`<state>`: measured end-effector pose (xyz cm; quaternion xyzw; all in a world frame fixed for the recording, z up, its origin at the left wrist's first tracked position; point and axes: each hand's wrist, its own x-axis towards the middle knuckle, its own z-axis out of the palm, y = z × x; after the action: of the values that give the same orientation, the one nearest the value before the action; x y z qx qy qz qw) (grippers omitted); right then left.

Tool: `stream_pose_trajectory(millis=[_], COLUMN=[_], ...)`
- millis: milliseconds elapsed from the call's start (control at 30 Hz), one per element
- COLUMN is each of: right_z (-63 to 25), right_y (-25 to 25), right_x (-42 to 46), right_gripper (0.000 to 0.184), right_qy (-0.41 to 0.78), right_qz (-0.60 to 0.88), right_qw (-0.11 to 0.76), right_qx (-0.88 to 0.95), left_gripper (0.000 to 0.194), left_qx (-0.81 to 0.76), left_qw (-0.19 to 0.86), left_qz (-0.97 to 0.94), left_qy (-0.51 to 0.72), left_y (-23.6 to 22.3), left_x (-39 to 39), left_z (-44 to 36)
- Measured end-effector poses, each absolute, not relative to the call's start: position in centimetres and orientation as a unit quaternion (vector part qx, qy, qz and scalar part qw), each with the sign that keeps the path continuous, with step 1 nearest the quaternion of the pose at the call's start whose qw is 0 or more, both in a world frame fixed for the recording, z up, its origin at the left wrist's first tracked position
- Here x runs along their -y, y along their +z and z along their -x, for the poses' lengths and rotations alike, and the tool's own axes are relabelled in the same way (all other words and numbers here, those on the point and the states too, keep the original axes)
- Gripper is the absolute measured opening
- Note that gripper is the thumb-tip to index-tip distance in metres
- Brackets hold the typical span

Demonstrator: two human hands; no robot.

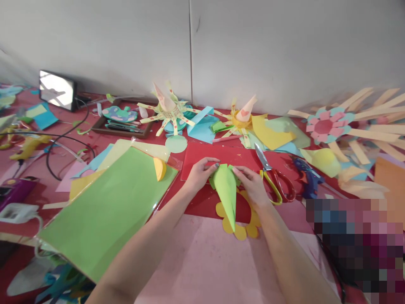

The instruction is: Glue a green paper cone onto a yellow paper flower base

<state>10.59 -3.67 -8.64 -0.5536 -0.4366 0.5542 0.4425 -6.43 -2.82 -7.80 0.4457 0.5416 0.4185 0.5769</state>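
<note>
A light green paper cone (226, 190) is between my two hands, its narrow tip pointing toward me and its wide end, with cut tabs, facing away. My left hand (201, 173) pinches the left side of that wide end. On the other side, my right hand (251, 182) grips a tab with thumb and fingers. Beneath the cone lies a yellow scalloped paper ring (253, 230), partly covered by the cone and my right hand. Scissors (274, 175) with red and yellow handles rest just right of my right hand.
A pack of green paper (107, 211) lies on the left, with a folded yellow piece (160, 169) on it. Paper-strip crafts (167, 109) and a brown tray (123, 131) stand along the wall. A blue glue gun (306, 175) is right of the scissors. A screen (57, 89) stands back left.
</note>
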Motion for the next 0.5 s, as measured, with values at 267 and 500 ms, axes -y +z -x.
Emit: stream_pose_trajectory(millis=[267, 500], right_z=[-10.59, -10.60], right_y=[-9.16, -9.33], right_x=[3.49, 3.61], right_gripper=[0.037, 0.034], right_qy=[0.577, 0.555], right_qz=[0.560, 0.558], right_qw=[0.453, 0.464], right_qx=[0.385, 0.406], left_gripper=[0.024, 0.020], left_qx=[-0.540, -0.547], left_qw=[0.569, 0.580], left_qz=[-0.459, -0.422], left_qy=[0.416, 0.431], left_y=[-7.36, -7.50], left_x=[3.05, 3.00], left_z=[6.34, 6.22])
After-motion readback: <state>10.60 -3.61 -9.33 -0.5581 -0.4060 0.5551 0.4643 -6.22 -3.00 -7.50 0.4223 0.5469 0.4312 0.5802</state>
